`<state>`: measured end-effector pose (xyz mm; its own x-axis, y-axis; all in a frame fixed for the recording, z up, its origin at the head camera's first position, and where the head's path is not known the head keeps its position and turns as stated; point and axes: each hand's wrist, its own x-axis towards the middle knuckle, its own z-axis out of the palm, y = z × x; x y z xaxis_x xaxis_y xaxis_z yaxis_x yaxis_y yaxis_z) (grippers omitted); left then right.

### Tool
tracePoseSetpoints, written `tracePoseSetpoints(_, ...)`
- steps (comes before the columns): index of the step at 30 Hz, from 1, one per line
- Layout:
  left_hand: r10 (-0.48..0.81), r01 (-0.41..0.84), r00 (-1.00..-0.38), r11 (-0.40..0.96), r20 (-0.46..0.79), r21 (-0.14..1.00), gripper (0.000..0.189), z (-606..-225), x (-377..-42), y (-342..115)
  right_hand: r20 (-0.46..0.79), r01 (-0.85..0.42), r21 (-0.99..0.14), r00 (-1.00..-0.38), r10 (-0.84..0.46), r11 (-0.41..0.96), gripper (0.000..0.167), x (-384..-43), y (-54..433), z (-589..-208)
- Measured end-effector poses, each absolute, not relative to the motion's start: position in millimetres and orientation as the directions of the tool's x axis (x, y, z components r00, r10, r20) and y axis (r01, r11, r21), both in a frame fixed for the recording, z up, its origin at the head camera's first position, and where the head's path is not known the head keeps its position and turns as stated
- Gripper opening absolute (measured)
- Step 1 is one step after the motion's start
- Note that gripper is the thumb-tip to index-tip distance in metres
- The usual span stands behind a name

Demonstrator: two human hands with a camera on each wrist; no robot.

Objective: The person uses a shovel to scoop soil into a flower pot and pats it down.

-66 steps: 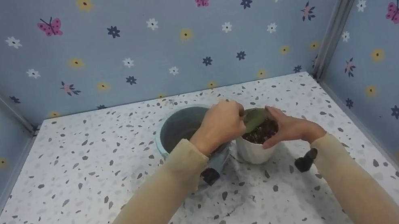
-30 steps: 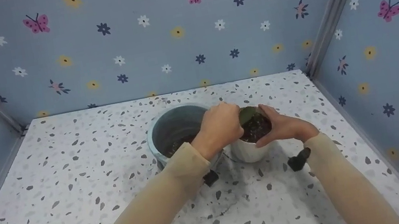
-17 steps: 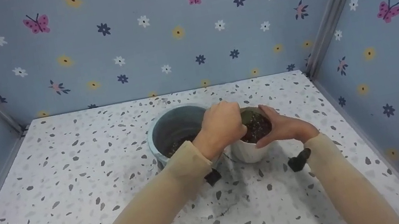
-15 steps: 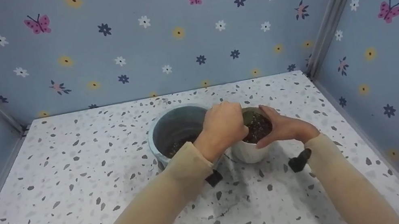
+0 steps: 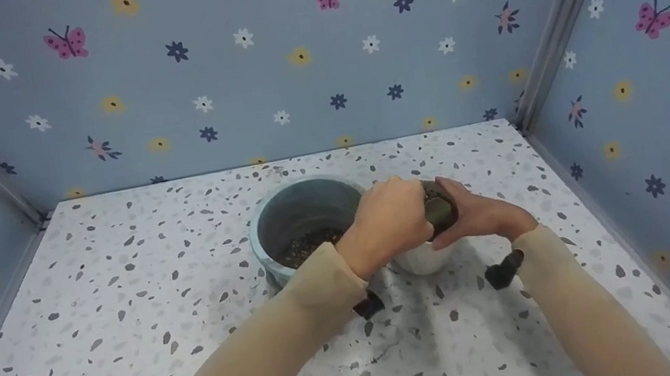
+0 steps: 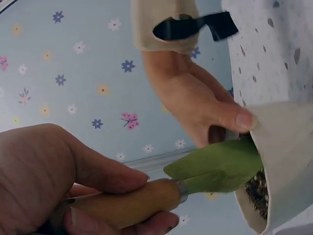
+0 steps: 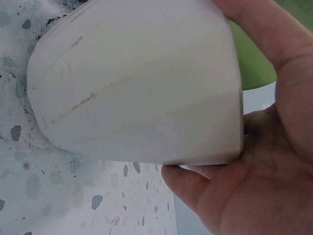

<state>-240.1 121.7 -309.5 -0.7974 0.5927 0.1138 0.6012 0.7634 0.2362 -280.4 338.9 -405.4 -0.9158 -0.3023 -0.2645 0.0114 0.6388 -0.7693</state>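
Note:
My left hand grips the wooden handle of a garden trowel, its fist over the left rim of a white flowerpot. In the left wrist view the trowel's green blade reaches into the mouth of that pot, above dark soil. My right hand holds the pot's rim from the right side, thumb in front and fingers behind. Close in the right wrist view are the pot's ribbed wall and the right fingers along its edge. The pot stands on the table.
A larger light blue pot with dark soil low inside stands directly left of the white one, partly behind the left hand. Both stand on a white speckled table enclosed by flower-patterned walls. Black mounts hang at the wrists.
My left hand has shifted right over the white pot, and the trowel blade now shows nearer its right side. More of the blue pot's soil is visible. The right hand keeps its hold.

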Motion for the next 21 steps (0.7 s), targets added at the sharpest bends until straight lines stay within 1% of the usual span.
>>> tracePoseSetpoints(5, 0.569, 0.577, -0.816, 0.791, 0.100, 0.206, 0.020, -314.9, -244.2, 124.1, -0.273, 0.022, -0.764, -0.916, -0.292, 0.645, 0.132, -281.0, 338.7, -405.7)
tracePoseSetpoints(7, 0.551, 0.565, -0.825, 0.796, 0.128, 0.217, 0.016, -315.9, -246.1, 123.7, -0.270, 0.023, -0.772, -0.917, -0.295, 0.635, 0.132, -280.8, 338.3, -406.3)
tracePoseSetpoints(9, 0.536, 0.563, -0.827, 0.794, 0.170, 0.230, 0.011, -316.5, -247.7, 123.4, -0.255, 0.014, -0.796, -0.914, -0.314, 0.605, 0.128, -280.5, 337.7, -407.2)
tracePoseSetpoints(11, 0.537, 0.573, -0.819, 0.786, 0.202, 0.232, 0.010, -318.0, -249.6, 123.2, -0.250, 0.015, -0.804, -0.915, -0.316, 0.595, 0.127, -280.5, 337.6, -407.7)
tracePoseSetpoints(13, 0.545, 0.582, -0.812, 0.782, 0.207, 0.223, 0.011, -320.9, -251.6, 123.3, -0.256, 0.021, -0.798, -0.917, -0.307, 0.602, 0.127, -280.3, 337.4, -407.6)
tracePoseSetpoints(17, 0.531, 0.571, -0.820, 0.785, 0.213, 0.241, 0.012, -325.3, -256.3, 122.1, -0.279, 0.034, -0.760, -0.919, -0.278, 0.649, 0.136, -280.4, 338.0, -406.7)
tracePoseSetpoints(21, 0.504, 0.554, -0.830, 0.793, 0.238, 0.252, 0.012, -326.8, -260.8, 123.0, -0.277, 0.041, -0.758, -0.924, -0.265, 0.651, 0.138, -280.0, 339.9, -406.2)
